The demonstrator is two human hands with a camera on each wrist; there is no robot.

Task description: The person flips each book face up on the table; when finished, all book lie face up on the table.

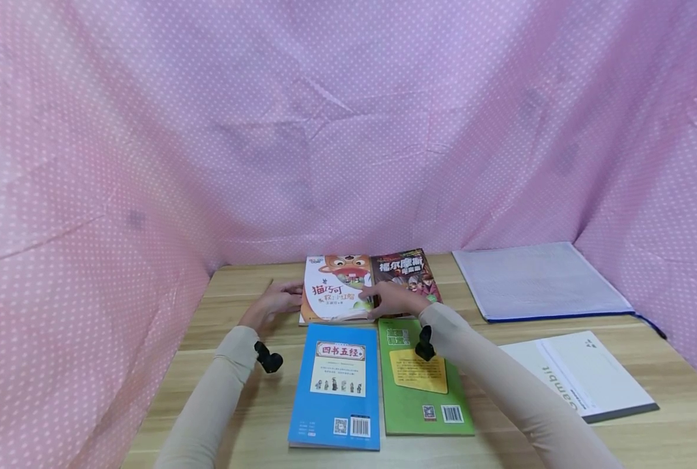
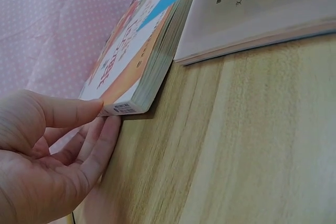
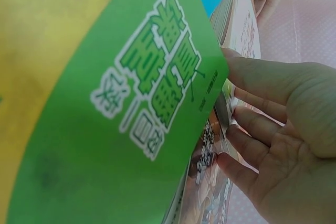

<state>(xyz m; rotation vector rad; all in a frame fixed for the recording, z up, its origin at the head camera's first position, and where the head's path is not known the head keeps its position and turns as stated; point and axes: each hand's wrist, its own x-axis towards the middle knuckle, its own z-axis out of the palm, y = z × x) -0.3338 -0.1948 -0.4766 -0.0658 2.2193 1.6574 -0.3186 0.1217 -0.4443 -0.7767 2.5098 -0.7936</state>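
Observation:
A white and orange picture book point(image 1: 331, 309) with a cartoon animal cover lies at the back of the table. My left hand point(image 1: 279, 298) pinches its left spine edge, thumb on the cover and fingers along the side, as the left wrist view shows. Over the book's lower right part, my right hand point(image 1: 394, 299) rests with its fingers loosely bent and spread. A dark comic-style book point(image 1: 410, 273) lies against the right side, partly hidden by that hand. In the right wrist view, the thumb is beside the corner of a green book point(image 3: 173, 182).
Nearer me lie a blue book point(image 1: 342, 371) and the green book, side by side. To the right are a white Gambit pad point(image 1: 606, 374) and a pale mesh pouch point(image 1: 542, 283) with a blue edge. Pink dotted cloth point(image 1: 348, 130) hangs behind the table.

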